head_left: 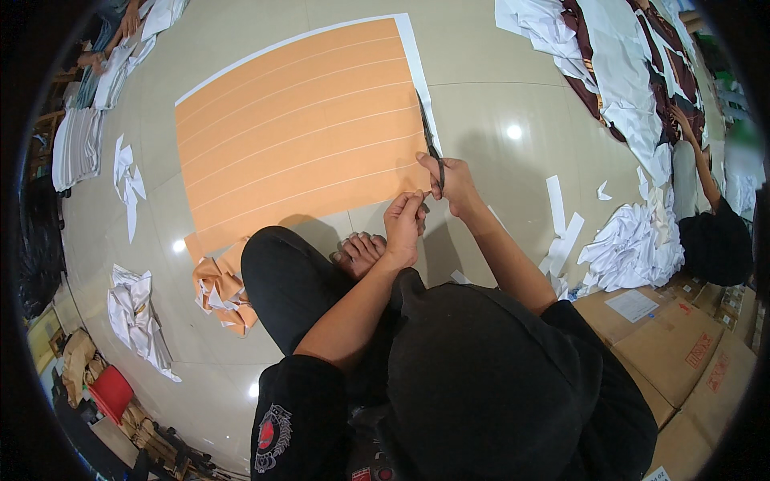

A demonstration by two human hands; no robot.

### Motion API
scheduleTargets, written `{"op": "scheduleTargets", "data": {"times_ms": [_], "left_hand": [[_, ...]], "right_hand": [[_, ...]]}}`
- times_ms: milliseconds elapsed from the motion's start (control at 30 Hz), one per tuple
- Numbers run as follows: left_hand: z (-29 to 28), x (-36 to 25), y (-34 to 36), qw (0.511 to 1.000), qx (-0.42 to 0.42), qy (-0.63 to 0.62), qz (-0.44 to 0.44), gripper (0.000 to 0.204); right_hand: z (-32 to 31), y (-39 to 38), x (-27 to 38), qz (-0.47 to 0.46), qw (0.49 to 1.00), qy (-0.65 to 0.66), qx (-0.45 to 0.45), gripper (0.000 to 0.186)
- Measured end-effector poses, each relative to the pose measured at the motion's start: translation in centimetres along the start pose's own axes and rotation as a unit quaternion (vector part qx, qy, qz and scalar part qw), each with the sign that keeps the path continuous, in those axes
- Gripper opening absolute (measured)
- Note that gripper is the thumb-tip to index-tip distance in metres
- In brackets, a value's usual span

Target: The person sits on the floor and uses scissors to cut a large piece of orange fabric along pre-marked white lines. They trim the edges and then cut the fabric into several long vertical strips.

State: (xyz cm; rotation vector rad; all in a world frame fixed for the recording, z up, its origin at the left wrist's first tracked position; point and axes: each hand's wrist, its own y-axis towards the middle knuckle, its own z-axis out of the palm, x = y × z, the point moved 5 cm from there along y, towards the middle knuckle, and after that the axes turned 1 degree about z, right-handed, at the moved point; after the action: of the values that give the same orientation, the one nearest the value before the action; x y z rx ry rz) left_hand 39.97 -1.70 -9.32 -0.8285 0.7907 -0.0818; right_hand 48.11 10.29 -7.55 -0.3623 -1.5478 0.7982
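Scissors [434,149] gripped by the right hand [455,184] lie along the white border [416,64] of the orange sheet [301,120] on the floor [489,108]; the left hand [405,220] seemingly pinches its near corner. Uneven tugging could skew the cut.

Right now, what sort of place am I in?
Probably a fabric or garment workshop. Your right hand holds scissors at the edge of a striped orange sheet on the floor, and to the right are a crumpled white heap, apparently cloth, and cardboard boxes.
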Motion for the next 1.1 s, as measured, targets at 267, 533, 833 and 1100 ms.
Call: {"op": "scheduleTargets", "data": {"times_ms": [267, 533, 833, 1100], "left_hand": [[0.1, 0.0, 0.0, 1.000, 0.000, -0.018, -0.012, 0.018], [0.2, -0.2, -0.1, 1.000, -0.001, -0.024, -0.009, 0.015], [0.0, 0.0, -0.1, 1.000, 0.009, -0.015, -0.008, 0.016], [0.0, -0.3, -0.2, 1.000, 0.010, -0.008, 0.003, 0.017]], "right_hand": [[0.0, -0.1, 0.0, -0.002, 1.000, 0.001, 0.001, 0.043], [-0.2, 0.1, -0.3, -0.004, 1.000, -0.012, 0.004, 0.043], [0.4, 1.4, 0.6, -0.002, 1.000, -0.008, 0.003, 0.047], [0.8, 1.9, 1.0, 0.012, 1.000, 0.004, 0.015, 0.041]]}}
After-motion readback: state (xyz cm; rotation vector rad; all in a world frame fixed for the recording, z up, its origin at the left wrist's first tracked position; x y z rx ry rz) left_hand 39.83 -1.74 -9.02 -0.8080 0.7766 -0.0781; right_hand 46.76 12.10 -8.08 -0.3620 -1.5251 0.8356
